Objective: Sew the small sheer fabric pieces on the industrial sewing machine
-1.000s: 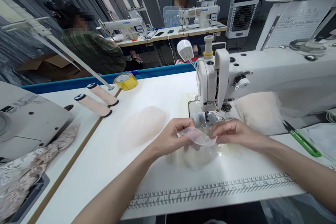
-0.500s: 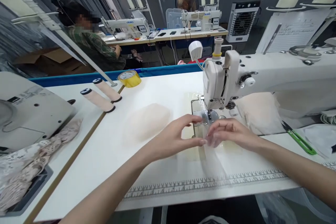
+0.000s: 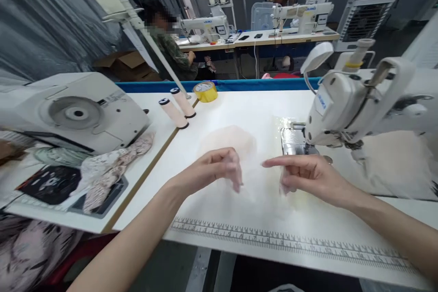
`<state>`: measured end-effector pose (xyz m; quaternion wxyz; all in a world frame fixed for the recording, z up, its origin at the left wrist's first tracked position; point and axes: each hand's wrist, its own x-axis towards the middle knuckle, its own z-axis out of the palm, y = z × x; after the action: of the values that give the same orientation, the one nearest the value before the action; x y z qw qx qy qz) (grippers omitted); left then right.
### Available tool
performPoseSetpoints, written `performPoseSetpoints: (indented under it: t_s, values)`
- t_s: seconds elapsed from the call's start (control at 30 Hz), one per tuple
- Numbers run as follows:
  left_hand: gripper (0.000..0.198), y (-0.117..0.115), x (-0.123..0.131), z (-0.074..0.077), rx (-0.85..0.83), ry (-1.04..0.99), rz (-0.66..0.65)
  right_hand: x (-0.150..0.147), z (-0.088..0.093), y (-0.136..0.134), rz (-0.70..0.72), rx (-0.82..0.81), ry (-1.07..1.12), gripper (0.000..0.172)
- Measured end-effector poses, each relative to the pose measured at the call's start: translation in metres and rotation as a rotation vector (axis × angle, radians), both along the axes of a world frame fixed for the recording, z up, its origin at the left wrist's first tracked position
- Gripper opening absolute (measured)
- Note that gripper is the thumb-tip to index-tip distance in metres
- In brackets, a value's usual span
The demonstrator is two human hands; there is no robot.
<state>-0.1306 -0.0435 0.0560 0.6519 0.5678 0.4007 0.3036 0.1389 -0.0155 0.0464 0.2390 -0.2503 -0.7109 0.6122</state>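
Observation:
My left hand (image 3: 221,169) is over the white table, its fingers curled together and their tips smeared by motion. What it pinches, if anything, I cannot make out. My right hand (image 3: 306,173) stays in front of the sewing machine (image 3: 328,109), its index finger stretched to the left. Its thumb and other fingers close on a thin, see-through fabric, whose outline is faint. A pale pink sheer fabric piece (image 3: 234,139) lies flat on the table just beyond my left hand. The needle plate (image 3: 294,141) is behind my right hand.
A printed ruler (image 3: 273,239) runs along the front edge. Two thread cones (image 3: 174,114) and yellow tape (image 3: 205,92) stand at the back left. Another machine (image 3: 75,112) and patterned fabric (image 3: 116,164) are on the left. A person (image 3: 171,50) sits beyond the blue edge.
The view has swung left. My hands, close together at the needle plate before, are now apart; the left has moved left and the right is slightly nearer the front, its index finger stretched out.

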Motion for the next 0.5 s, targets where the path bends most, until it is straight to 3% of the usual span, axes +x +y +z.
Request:
performPoseSetpoints:
  t_s: [0.13, 0.23, 0.33, 0.5]
  values:
    - [0.022, 0.018, -0.035, 0.006, 0.148, 0.163, 0.396, -0.041, 0.001, 0.017, -0.046, 0.044, -0.018, 0.048]
    - [0.032, 0.054, -0.052, 0.004, 0.291, 0.545, 0.473, -0.074, -0.008, 0.040, -0.105, 0.014, 0.010, 0.059]
    - [0.029, 0.086, -0.058, -0.009, 0.290, 0.670, 0.477, -0.095, -0.023, 0.060, -0.128, -0.055, -0.062, 0.069]
    - [0.027, 0.094, -0.051, -0.037, 0.393, 0.806, 0.612, -0.100, -0.034, 0.071, -0.145, -0.090, -0.151, 0.078]
